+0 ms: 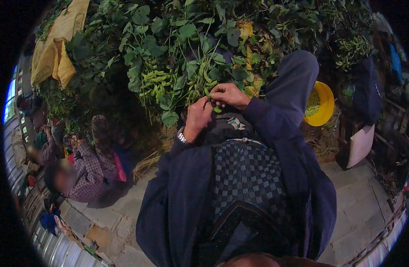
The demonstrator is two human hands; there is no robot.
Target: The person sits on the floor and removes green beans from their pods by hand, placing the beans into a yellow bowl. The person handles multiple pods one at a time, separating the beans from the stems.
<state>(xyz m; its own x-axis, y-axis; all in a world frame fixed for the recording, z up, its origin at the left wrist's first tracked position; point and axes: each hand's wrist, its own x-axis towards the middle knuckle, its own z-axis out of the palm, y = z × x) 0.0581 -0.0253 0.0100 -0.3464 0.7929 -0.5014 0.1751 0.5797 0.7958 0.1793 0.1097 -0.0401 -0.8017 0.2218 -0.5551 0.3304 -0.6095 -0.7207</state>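
Both hands meet over my lap at the near edge of a heap of green bean plants (154,43). My left hand (198,116), with a metal-banded watch (182,136) at its wrist, has its fingers closed at a pod or stem; which one is hidden. Thumb and fingertips of my right hand (229,95) pinch a green bean pod (207,91) beside it. Clusters of plump pods (156,81) hang on stems just left of the hands. Yellowed leaves (254,80) lie to the right.
A yellow bucket (326,104) holding green pods stands right of my knee. A pale cushion or sack (360,146) is farther right. Another person in checked clothing (87,170) sits at the left, with more people beyond. A yellow woven sack (52,50) lies upper left, over the plants.
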